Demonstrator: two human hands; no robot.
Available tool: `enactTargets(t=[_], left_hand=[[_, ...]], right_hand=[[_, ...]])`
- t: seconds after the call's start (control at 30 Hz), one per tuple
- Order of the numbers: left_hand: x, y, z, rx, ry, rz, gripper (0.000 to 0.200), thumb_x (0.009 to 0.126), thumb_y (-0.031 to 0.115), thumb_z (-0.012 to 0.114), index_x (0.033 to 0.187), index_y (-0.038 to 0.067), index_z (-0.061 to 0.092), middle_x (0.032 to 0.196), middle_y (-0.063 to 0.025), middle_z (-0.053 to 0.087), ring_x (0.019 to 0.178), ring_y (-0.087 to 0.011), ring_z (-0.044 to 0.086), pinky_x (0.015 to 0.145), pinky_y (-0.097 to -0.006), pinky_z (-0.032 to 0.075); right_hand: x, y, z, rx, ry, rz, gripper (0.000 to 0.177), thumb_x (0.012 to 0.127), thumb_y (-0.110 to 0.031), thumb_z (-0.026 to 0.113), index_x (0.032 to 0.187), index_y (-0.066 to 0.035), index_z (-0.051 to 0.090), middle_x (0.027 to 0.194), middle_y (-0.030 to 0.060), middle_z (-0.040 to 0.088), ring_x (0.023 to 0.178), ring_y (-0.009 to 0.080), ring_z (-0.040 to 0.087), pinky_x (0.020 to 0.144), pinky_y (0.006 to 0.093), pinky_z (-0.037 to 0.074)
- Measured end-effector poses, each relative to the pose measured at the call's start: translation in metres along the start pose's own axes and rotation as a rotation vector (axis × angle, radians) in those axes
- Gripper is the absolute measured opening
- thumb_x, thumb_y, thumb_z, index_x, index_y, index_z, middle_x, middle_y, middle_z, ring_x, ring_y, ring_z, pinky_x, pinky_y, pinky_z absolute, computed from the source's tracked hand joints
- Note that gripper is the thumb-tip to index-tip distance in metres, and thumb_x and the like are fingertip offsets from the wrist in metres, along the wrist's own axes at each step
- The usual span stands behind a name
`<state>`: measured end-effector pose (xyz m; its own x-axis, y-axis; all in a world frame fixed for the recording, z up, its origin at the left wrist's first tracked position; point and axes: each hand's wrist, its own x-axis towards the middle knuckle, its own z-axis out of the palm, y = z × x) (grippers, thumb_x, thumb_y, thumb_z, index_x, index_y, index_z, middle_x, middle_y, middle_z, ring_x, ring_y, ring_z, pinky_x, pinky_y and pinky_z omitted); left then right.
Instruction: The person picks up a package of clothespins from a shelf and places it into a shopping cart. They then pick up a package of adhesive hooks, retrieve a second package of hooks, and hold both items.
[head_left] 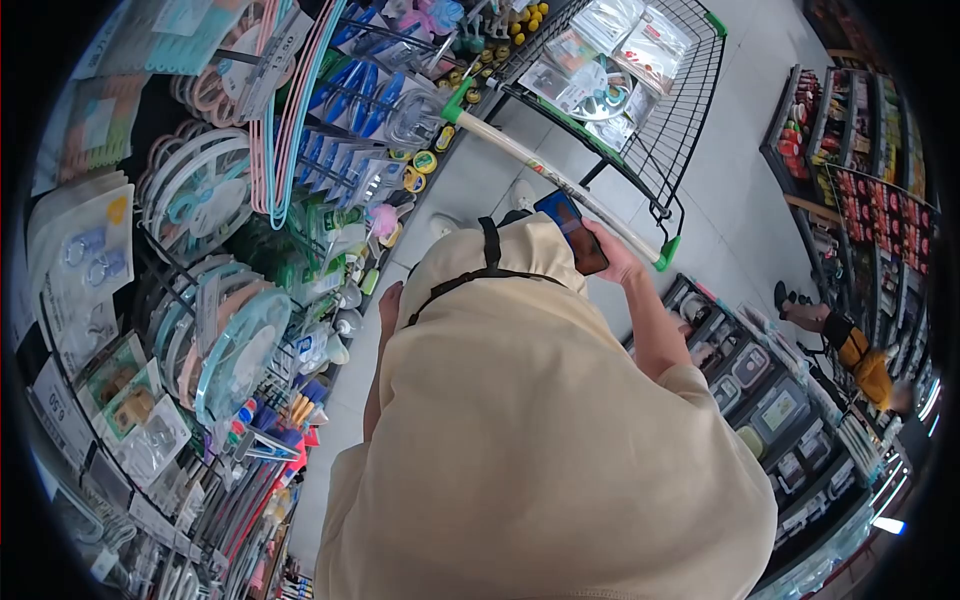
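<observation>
My right hand is wrapped around a smartphone, its lit screen facing up, in front of my beige shirt. Close beside it runs the pale handle of a shopping cart, with green end pieces. My left hand hangs low at my side near the left shelves, mostly hidden by the shirt, and its fingers are not clear. Inside the cart lie several flat plastic-wrapped packs and a round hanger-like item.
Racks on the left hold hangers, blue-handled packaged goods and brushes. Storage boxes fill a low shelf at right. Farther right, a person in a yellow top is by snack shelves. Grey tiled floor runs between.
</observation>
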<state>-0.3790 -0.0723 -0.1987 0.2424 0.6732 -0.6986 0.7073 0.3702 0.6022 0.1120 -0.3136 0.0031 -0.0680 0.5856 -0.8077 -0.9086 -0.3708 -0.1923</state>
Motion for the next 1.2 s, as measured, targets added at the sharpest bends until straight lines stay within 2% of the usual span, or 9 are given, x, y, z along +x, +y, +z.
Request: enactTargets(t=[0.13, 0.33, 0.43, 0.5, 0.67, 1.0, 1.07, 1.17, 1.2], left_hand=[[0.001, 0.001, -0.009, 0.139, -0.005, 0.047, 0.040, 0.099, 0.027, 0.055, 0.128, 0.000, 0.063, 0.122, -0.0180, 0.068, 0.114, -0.0261, 0.064, 0.100, -0.0338, 0.047], [0.001, 0.017, -0.023, 0.163, -0.079, 0.143, 0.041, 0.100, 0.030, 0.054, 0.125, -0.001, 0.064, 0.117, -0.0167, 0.069, 0.111, -0.0240, 0.065, 0.097, -0.0333, 0.048], [-0.033, 0.119, -0.037, 0.214, -0.089, -0.002, 0.043, 0.101, 0.034, 0.054, 0.127, 0.001, 0.063, 0.118, -0.0128, 0.068, 0.111, -0.0209, 0.064, 0.093, -0.0331, 0.050], [-0.028, 0.137, -0.039, -0.242, -0.091, -0.057, 0.044, 0.101, 0.035, 0.054, 0.132, 0.004, 0.059, 0.122, -0.0086, 0.066, 0.112, -0.0186, 0.063, 0.091, -0.0325, 0.050], [-0.017, 0.173, -0.047, -0.353, -0.142, -0.002, 0.045, 0.100, 0.032, 0.057, 0.136, 0.005, 0.056, 0.126, -0.0076, 0.063, 0.110, -0.0183, 0.063, 0.091, -0.0330, 0.050], [0.003, 0.135, -0.034, -0.180, -0.246, -0.067, 0.043, 0.098, 0.027, 0.061, 0.134, 0.003, 0.057, 0.113, -0.0058, 0.068, 0.099, -0.0151, 0.065, 0.084, -0.0297, 0.051], [-0.002, 0.141, -0.034, 0.187, -0.262, 0.137, 0.041, 0.098, 0.027, 0.061, 0.130, 0.001, 0.060, 0.105, -0.0072, 0.071, 0.093, -0.0139, 0.065, 0.085, -0.0281, 0.051], [0.014, 0.123, -0.030, 0.217, -0.266, 0.188, 0.039, 0.098, 0.026, 0.061, 0.127, -0.001, 0.062, 0.098, -0.0076, 0.072, 0.090, -0.0131, 0.066, 0.087, -0.0267, 0.050], [0.020, 0.117, -0.028, 0.167, -0.262, 0.176, 0.038, 0.098, 0.026, 0.060, 0.125, -0.001, 0.064, 0.096, -0.0057, 0.071, 0.082, -0.0099, 0.063, 0.078, -0.0241, 0.050]], right_hand=[[-0.002, 0.008, 0.003, 0.049, -0.053, 0.019, 0.055, 0.098, -0.050, 0.049, 0.132, -0.006, 0.055, 0.131, 0.0106, 0.063, 0.116, 0.0254, 0.062, 0.106, 0.0391, 0.045], [-0.006, 0.030, 0.009, 0.116, -0.040, -0.080, 0.055, 0.098, -0.049, 0.049, 0.132, -0.008, 0.055, 0.131, 0.0107, 0.063, 0.116, 0.0252, 0.062, 0.106, 0.0404, 0.045], [-0.011, 0.042, 0.014, 0.186, -0.047, -0.129, 0.056, 0.097, -0.050, 0.049, 0.132, -0.007, 0.056, 0.131, 0.0116, 0.063, 0.117, 0.0257, 0.062, 0.106, 0.0412, 0.045], [-0.010, 0.053, 0.012, 0.240, -0.058, -0.149, 0.057, 0.096, -0.051, 0.049, 0.132, -0.007, 0.056, 0.132, 0.0119, 0.063, 0.116, 0.0270, 0.062, 0.106, 0.0420, 0.045], [-0.007, 0.075, 0.013, 0.369, -0.130, -0.189, 0.054, 0.097, -0.048, 0.048, 0.132, -0.008, 0.057, 0.130, 0.0107, 0.064, 0.115, 0.0260, 0.063, 0.105, 0.0413, 0.045], [-0.025, 0.101, 0.000, 0.418, -0.079, -0.251, 0.050, 0.099, -0.046, 0.048, 0.129, -0.007, 0.058, 0.129, 0.0098, 0.064, 0.114, 0.0235, 0.063, 0.102, 0.0393, 0.048], [-0.029, 0.101, -0.006, 0.346, 0.046, -0.201, 0.051, 0.099, -0.046, 0.052, 0.131, -0.006, 0.057, 0.127, 0.0088, 0.065, 0.113, 0.0215, 0.063, 0.101, 0.0375, 0.049], [-0.063, 0.091, 0.020, 0.030, 0.281, -0.095, 0.054, 0.098, -0.048, 0.055, 0.131, -0.005, 0.056, 0.124, 0.0087, 0.066, 0.113, 0.0201, 0.064, 0.103, 0.0357, 0.047], [-0.050, 0.103, -0.003, -0.085, 0.291, -0.106, 0.058, 0.096, -0.051, 0.057, 0.134, -0.007, 0.055, 0.113, 0.0069, 0.068, 0.096, 0.0168, 0.067, 0.087, 0.0346, 0.055]])
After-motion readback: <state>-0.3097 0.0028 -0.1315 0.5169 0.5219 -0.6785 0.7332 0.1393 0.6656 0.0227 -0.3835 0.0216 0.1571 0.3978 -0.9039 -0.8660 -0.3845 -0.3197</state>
